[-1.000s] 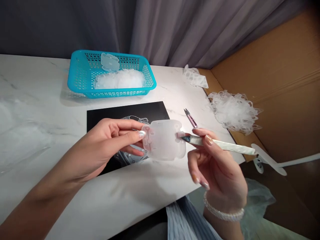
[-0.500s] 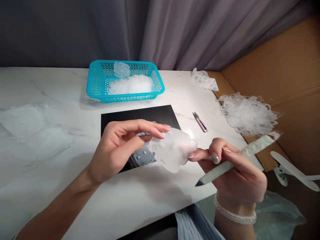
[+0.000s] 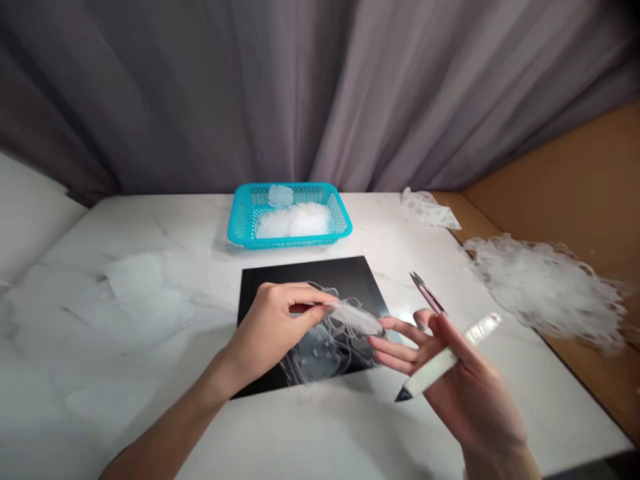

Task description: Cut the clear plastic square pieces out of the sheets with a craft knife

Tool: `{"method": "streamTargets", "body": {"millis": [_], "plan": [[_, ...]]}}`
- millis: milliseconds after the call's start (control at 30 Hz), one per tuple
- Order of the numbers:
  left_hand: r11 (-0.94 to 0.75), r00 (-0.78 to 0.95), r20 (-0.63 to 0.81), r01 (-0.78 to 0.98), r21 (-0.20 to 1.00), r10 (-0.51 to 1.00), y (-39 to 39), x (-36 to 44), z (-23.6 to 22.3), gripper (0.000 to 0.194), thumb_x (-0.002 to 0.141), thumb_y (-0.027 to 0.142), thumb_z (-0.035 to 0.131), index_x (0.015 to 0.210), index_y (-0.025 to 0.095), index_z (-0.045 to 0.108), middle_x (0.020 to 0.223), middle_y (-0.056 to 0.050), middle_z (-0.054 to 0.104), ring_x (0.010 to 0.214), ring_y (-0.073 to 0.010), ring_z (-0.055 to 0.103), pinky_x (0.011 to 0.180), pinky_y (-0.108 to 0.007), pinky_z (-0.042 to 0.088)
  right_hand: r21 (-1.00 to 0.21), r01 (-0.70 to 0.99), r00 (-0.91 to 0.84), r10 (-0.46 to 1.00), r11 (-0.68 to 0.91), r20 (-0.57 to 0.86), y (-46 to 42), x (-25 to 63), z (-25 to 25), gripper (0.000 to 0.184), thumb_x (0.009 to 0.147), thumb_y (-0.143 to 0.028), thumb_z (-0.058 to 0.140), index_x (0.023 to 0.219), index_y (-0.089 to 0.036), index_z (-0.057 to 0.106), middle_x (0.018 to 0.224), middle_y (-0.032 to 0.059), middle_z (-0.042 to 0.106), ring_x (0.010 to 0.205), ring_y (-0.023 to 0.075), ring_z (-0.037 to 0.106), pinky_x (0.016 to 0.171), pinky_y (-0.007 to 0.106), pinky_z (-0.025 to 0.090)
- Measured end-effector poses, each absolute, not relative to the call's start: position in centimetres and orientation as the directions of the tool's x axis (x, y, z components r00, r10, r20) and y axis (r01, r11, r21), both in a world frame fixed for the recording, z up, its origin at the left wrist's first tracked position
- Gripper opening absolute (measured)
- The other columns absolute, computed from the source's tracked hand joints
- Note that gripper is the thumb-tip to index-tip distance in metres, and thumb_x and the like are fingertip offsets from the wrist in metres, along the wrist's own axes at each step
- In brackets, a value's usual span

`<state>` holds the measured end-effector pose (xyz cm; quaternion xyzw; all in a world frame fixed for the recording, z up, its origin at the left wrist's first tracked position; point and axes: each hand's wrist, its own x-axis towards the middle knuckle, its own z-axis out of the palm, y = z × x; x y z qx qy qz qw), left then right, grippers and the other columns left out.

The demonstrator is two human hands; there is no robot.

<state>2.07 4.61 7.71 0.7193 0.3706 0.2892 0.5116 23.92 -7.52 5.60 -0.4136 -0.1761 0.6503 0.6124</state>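
Note:
My left hand [image 3: 273, 327] pinches the edge of a thin, frosted plastic piece [image 3: 357, 319], which is turned nearly edge-on above a black mat [image 3: 260, 283]. Between the thumb and hand of my right hand [image 3: 465, 387] lies a pen-like tool [image 3: 437, 370], wrapped in white, its dark pointed tip facing down and left. The outstretched fingertips of that hand are at the plastic piece's right end. Beneath the piece, clear plastic [image 3: 320, 353] with thin stringy outlines rests on the mat, partly hidden by my left hand.
Behind the mat stands a blue basket [image 3: 233, 223] holding a pile of frosted pieces [image 3: 295, 221]. Small snips [image 3: 425, 291] lie beyond my right hand. Stringy plastic offcuts [image 3: 550, 290] are heaped at the right by cardboard [image 3: 565, 167]. Translucent sheets [image 3: 145, 293] lie at left.
The frosted piece has gone from facing me to nearly edge-on. My right fingers have straightened and spread, the pen-like tool still in that hand. The view has tilted upward and shifted left.

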Motion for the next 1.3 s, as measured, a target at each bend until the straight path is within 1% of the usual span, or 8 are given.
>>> {"method": "streamTargets", "body": {"millis": [200,300,433,567,733,1000,1167,1300], "plan": [[-0.388,0.111,0.411,0.611,0.690,0.905,11.0,-0.6,9.3,0.022,0.088,0.031,0.058,0.093,0.020,0.077,0.088,-0.005,0.077,0.083,-0.0227,0.071,0.083,-0.032,0.052,-0.712,-0.665,0.059,0.934,-0.226,-0.353,-7.2,24.5,3.7,0.041,0.090,-0.060,0.050,0.090,-0.022,0.068,0.075,0.0072,0.071,0.073,0.0281,0.072,0.063,0.038,0.058],[-0.464,0.212,0.486,0.742,0.485,0.848,15.0,-0.4,9.2,0.029,0.092,0.027,0.049,0.100,0.017,0.076,0.097,-0.010,0.075,0.092,-0.0253,0.070,0.089,-0.036,0.049,-0.740,-0.635,0.073,0.937,-0.220,-0.341,-7.4,24.3,3.7,0.050,0.089,-0.065,0.048,0.092,-0.020,0.070,0.055,0.0035,0.062,0.052,0.0207,0.064,0.054,0.032,0.053],[-0.549,0.458,0.311,0.757,0.354,0.832,17.0,1.3,6.8,0.034,0.089,0.018,0.050,0.116,0.010,0.069,0.111,-0.016,0.072,0.110,-0.0297,0.065,0.099,-0.040,0.046,-0.863,-0.489,0.293,0.907,-0.129,-0.302,-6.9,24.0,3.2,0.054,0.088,-0.069,0.048,0.094,-0.019,0.067,0.069,0.0068,0.068,0.062,0.0217,0.067,0.060,0.034,0.054],[-0.626,0.567,0.270,0.672,0.396,0.778,14.5,3.0,4.4,0.037,0.093,0.018,0.044,0.122,0.010,0.065,0.122,-0.017,0.067,0.122,-0.0299,0.057,0.106,-0.042,0.042,-0.989,0.088,0.525,0.849,-0.122,-0.058,-6.0,24.4,1.5,0.036,0.089,-0.055,0.058,0.078,-0.021,0.058,0.083,0.0060,0.066,0.083,0.0232,0.064,0.073,0.035,0.051],[-0.745,0.792,0.145,0.471,0.472,0.593,11.3,5.5,2.5,0.031,0.090,0.018,0.049,0.112,0.017,0.071,0.116,-0.011,0.070,0.118,-0.0264,0.058,0.106,-0.039,0.042,-0.716,0.694,0.329,0.919,-0.079,0.218,-5.5,25.4,-1.5,0.030,0.087,-0.035,0.062,0.071,-0.023,0.038,0.076,0.0023,0.055,0.079,0.0223,0.052,0.072,0.034,0.041],[-0.665,0.850,0.045,0.376,0.645,0.525,13.6,8.1,0.0,0.009,0.076,0.015,0.063,0.074,0.016,0.072,0.074,-0.005,0.071,0.074,-0.0199,0.067,0.074,-0.028,0.051,-0.807,0.590,0.339,0.903,0.015,0.264,-3.3,27.6,-1.6,0.030,0.087,-0.025,0.056,0.067,-0.023,0.034,0.074,0.0020,0.059,0.072,0.0185,0.053,0.071,0.034,0.043],[-0.534,0.721,0.134,0.362,0.764,0.680,14.4,8.4,-0.5,0.027,0.092,0.019,0.045,0.104,0.009,0.066,0.085,-0.011,0.071,0.064,-0.0157,0.068,0.061,-0.026,0.054,-0.854,0.520,0.451,0.844,0.016,0.290,1.5,30.3,-0.5,0.029,0.087,-0.037,0.057,0.071,-0.023,0.037,0.084,0.0042,0.064,0.081,0.0189,0.062,0.071,0.033,0.052],[-0.518,0.693,0.198,0.288,0.806,0.693,14.4,8.5,-1.9,0.037,0.090,0.016,0.048,0.125,0.012,0.059,0.105,-0.013,0.070,0.081,-0.0172,0.071,0.062,-0.024,0.058,-0.859,0.511,0.540,0.778,-0.001,0.321,2.1,30.6,0.5,0.028,0.090,-0.048,0.053,0.080,-0.022,0.045,0.090,0.0053,0.065,0.089,0.0215,0.064,0.074,0.037,0.054]]}}
